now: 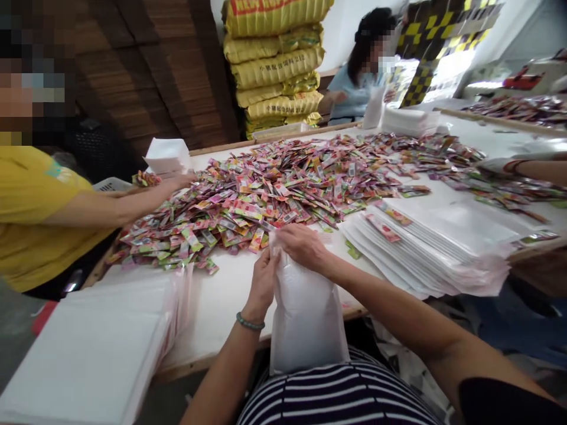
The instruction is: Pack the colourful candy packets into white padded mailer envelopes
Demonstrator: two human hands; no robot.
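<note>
A white plastic bag (308, 313) stands upright between my arms, its lower end resting against my striped shirt. My left hand (264, 271) is closed on the left upper edge of this bag. Across its top edge lies my right hand (303, 245), fingers bent and pinching near the mouth of the bag. Whether the right fingers also hold a sachet is hidden. Just beyond both hands spreads a large heap of small colourful sachets (266, 195) on the white table (212, 319).
At right lies a stack of white bags (425, 248) with two loose sachets on top; another stack (88, 336) is at near left. A person in yellow (39, 206) reaches into the heap from the left. Yellow sacks (279, 65) and a person in blue (354, 88) are behind.
</note>
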